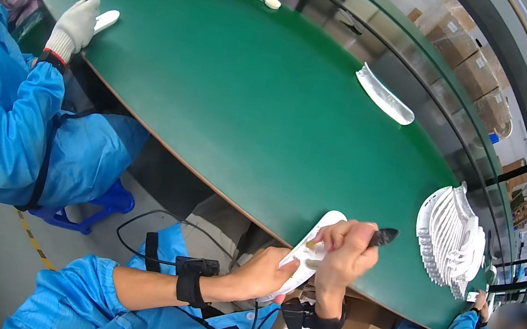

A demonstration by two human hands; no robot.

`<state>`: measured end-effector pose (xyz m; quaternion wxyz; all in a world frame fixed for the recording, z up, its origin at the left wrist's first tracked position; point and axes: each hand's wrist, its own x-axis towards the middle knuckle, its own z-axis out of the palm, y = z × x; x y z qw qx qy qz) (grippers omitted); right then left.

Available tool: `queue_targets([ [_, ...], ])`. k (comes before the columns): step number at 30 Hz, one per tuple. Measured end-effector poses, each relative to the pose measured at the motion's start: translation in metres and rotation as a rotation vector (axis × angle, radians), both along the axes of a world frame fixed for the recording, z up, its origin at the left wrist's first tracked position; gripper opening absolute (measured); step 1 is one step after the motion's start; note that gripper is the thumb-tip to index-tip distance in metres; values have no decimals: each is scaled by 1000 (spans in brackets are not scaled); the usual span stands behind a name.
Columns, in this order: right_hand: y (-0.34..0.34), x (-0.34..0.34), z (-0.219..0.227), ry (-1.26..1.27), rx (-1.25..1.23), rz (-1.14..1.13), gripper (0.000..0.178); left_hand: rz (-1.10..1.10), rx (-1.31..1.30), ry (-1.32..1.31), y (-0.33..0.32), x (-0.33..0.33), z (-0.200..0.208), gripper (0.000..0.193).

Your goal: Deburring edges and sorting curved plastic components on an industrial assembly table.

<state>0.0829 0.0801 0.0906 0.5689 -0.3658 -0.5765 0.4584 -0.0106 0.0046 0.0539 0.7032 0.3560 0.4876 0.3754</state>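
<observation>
Your left hand (270, 270) grips the white plastic insole-shaped part (310, 245) from below, held over the near edge of the green table (234, 90). Your right hand (346, 248) is closed on a small dark-bladed knife (382, 237), pressed against the part. Likely risks: the blade slips toward your left fingers, or gouges the part. It's unsupported, so it may flex.

Blue sleeves pushed up, black wrist straps with cables, bare hands.
</observation>
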Motion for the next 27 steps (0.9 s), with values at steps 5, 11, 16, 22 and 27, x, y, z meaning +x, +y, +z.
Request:
queue_targets([
  [5, -1, 4, 15, 138, 101, 16, 34, -1, 28, 5, 3, -1, 0, 25],
  [11, 5, 3, 10, 84, 51, 56, 34, 22, 5, 11, 5, 0, -6, 24],
  [16, 6, 2, -1, 6, 14, 81, 33, 3, 28, 8, 0, 2, -10, 23],
  [22, 8, 6, -1, 49, -11, 59, 33, 0, 66, 42, 0, 1, 0, 24],
  [27, -12, 19, 22, 107, 77, -164, 38, 195, 47, 1, -14, 28, -6, 27],
])
